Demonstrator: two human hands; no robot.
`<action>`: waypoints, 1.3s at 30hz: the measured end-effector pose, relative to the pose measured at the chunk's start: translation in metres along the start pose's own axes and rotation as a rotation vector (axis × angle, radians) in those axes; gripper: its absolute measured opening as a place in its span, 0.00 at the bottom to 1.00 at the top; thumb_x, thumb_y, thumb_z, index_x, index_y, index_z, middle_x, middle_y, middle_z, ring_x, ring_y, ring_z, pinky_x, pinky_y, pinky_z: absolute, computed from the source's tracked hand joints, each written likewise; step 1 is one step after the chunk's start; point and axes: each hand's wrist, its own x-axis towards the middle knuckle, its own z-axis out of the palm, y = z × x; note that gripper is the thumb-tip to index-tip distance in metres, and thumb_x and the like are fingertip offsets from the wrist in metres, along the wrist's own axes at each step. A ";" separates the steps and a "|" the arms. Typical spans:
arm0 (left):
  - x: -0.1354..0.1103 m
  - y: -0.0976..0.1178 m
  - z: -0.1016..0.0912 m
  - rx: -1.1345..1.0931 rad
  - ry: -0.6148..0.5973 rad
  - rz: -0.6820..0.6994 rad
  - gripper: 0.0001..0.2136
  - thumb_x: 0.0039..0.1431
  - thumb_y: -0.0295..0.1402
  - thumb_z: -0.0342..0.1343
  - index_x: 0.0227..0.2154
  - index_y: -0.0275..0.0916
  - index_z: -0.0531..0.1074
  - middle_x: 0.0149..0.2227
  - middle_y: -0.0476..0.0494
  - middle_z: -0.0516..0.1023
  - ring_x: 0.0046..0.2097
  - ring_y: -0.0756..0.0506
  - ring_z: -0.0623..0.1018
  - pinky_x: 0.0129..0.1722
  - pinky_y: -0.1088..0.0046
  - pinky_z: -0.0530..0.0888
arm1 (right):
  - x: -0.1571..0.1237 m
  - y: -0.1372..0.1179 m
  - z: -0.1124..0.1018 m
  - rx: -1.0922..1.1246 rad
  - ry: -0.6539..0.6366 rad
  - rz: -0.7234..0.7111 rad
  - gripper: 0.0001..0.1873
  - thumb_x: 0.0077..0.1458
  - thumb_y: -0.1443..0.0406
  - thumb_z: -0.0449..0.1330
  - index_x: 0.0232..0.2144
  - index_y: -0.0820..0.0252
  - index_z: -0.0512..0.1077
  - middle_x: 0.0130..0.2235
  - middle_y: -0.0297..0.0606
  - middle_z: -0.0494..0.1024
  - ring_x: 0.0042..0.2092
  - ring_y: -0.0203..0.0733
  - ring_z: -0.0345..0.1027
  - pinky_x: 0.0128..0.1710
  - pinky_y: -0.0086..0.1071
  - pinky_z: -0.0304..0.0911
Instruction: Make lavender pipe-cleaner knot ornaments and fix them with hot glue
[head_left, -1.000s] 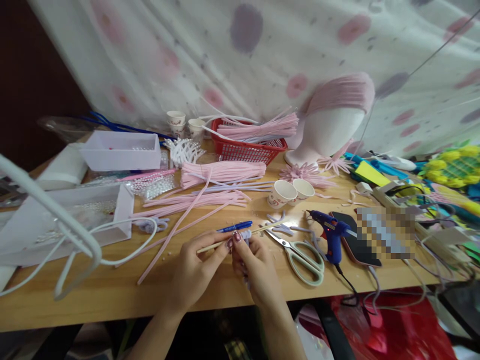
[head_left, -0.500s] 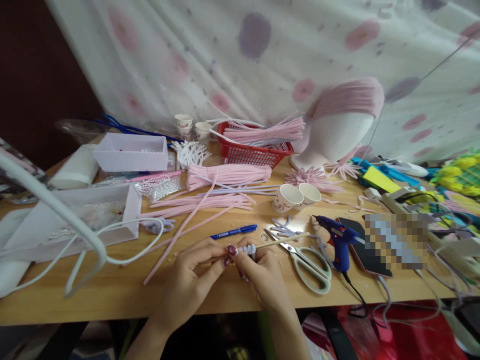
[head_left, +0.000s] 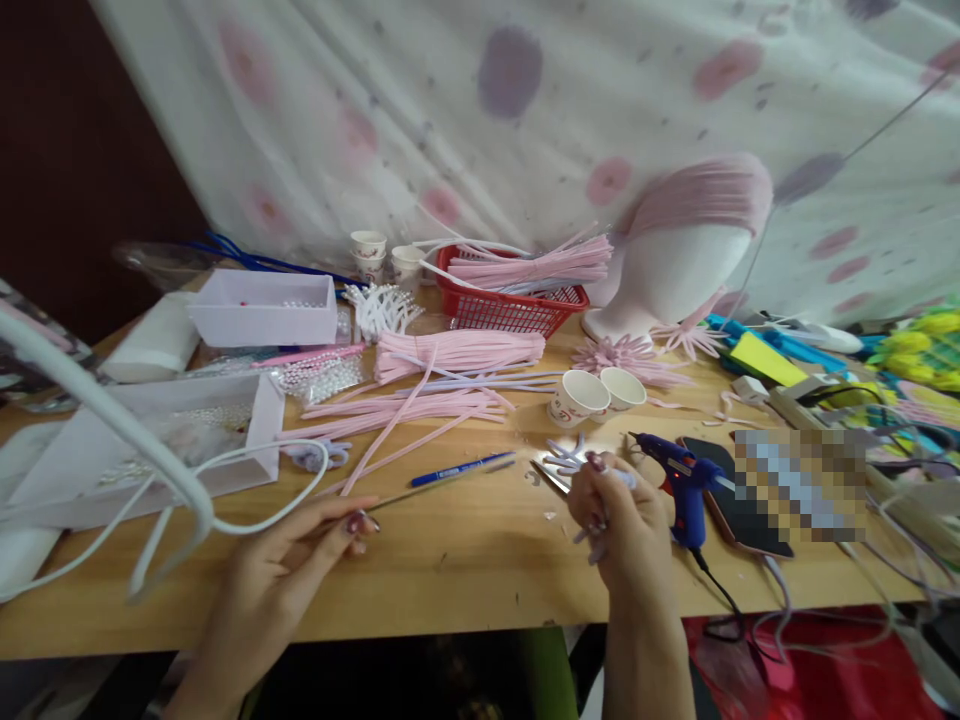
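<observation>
My left hand (head_left: 296, 560) pinches one end of a thin wooden stick (head_left: 435, 484), which points to the right across a blue pen (head_left: 457, 468) on the table. My right hand (head_left: 630, 520) is closed, with lavender pipe cleaner (head_left: 596, 548) curling out below its fingers. It hovers over the scissors, hiding their handles; only the blades (head_left: 551, 477) show. Short lavender pieces (head_left: 564, 452) lie just beyond it. To its right is a blue glue gun (head_left: 686, 490).
Pink pipe cleaners (head_left: 457, 355) lie in bundles, with a red basket (head_left: 502, 308) of more behind. Two paper cups (head_left: 577, 400) stand mid-table near a white mannequin head (head_left: 682, 265). White boxes (head_left: 262, 312) with beads and a white curved stand (head_left: 150, 440) occupy the left. A phone (head_left: 750, 520) lies right.
My hands have drawn apart. The left took the stick leftward, while the right moved right over the scissors with the lavender pipe cleaner, whose coil had been around the stick.
</observation>
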 end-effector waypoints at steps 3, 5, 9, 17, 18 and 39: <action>0.013 -0.011 0.002 0.140 0.075 0.113 0.12 0.61 0.41 0.59 0.42 0.44 0.82 0.36 0.47 0.86 0.39 0.43 0.84 0.44 0.68 0.82 | -0.002 -0.003 -0.003 0.041 -0.021 0.003 0.25 0.58 0.54 0.68 0.19 0.57 0.61 0.16 0.23 0.58 0.19 0.28 0.47 0.19 0.26 0.42; 0.022 -0.011 0.010 0.273 0.048 0.348 0.11 0.62 0.39 0.57 0.40 0.42 0.82 0.40 0.44 0.85 0.43 0.40 0.84 0.48 0.64 0.81 | -0.008 -0.002 0.001 0.050 -0.203 0.085 0.23 0.59 0.53 0.67 0.22 0.57 0.63 0.16 0.23 0.59 0.18 0.28 0.47 0.18 0.25 0.43; 0.022 0.010 0.031 0.293 -0.032 0.667 0.11 0.64 0.34 0.59 0.47 0.45 0.81 0.46 0.43 0.81 0.49 0.42 0.80 0.53 0.65 0.77 | -0.022 0.005 0.018 0.109 -0.611 0.279 0.23 0.58 0.48 0.65 0.26 0.58 0.65 0.16 0.21 0.59 0.17 0.27 0.47 0.17 0.24 0.44; 0.011 0.045 0.048 -0.060 -0.729 0.360 0.13 0.61 0.39 0.65 0.49 0.53 0.82 0.36 0.50 0.74 0.38 0.48 0.76 0.41 0.75 0.75 | -0.027 0.002 0.031 0.066 -0.939 0.466 0.30 0.52 0.39 0.64 0.24 0.58 0.64 0.21 0.24 0.62 0.18 0.26 0.49 0.17 0.24 0.46; 0.013 0.044 0.049 -0.082 -0.742 0.354 0.11 0.60 0.39 0.66 0.46 0.51 0.83 0.35 0.50 0.73 0.36 0.49 0.74 0.40 0.75 0.74 | -0.026 0.000 0.031 0.049 -0.969 0.485 0.31 0.52 0.38 0.63 0.24 0.57 0.63 0.20 0.24 0.61 0.18 0.26 0.49 0.17 0.24 0.45; 0.023 0.045 0.043 0.076 -0.920 -0.016 0.04 0.55 0.31 0.67 0.32 0.41 0.78 0.30 0.55 0.74 0.31 0.52 0.72 0.30 0.80 0.68 | -0.011 0.000 0.032 -0.103 -1.157 0.588 0.31 0.54 0.37 0.60 0.28 0.61 0.71 0.24 0.27 0.65 0.23 0.30 0.54 0.23 0.26 0.50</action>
